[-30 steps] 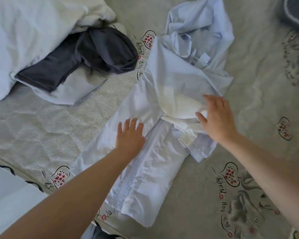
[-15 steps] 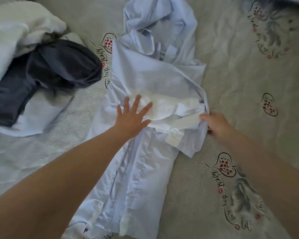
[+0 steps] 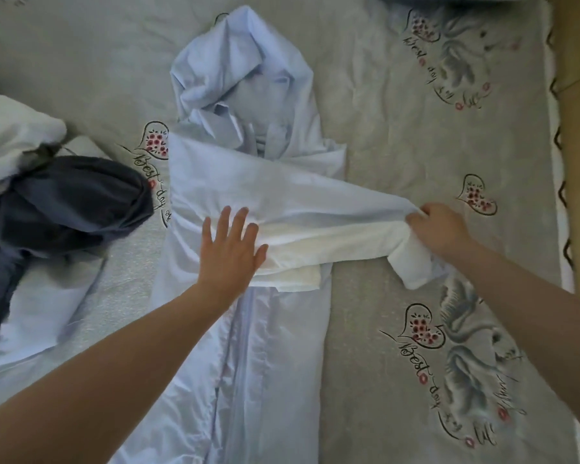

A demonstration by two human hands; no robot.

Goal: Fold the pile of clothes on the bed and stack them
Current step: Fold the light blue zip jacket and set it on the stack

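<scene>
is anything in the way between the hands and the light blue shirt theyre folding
Nothing visible. The left hand lies flat on the light blue shirt with fingers spread, and the right hand already grips the sleeve pulled out to the right. The dark garment sits off to the left, apart.

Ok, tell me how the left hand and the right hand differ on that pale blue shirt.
The left hand lies flat with fingers spread, pressing the middle of the pale blue shirt; the right hand is curled, gripping the sleeve. The left hand rests over the shirt's body, while the right hand is out over the bedspread, with the sleeve stretched sideways. Both touch the same shirt.
</scene>
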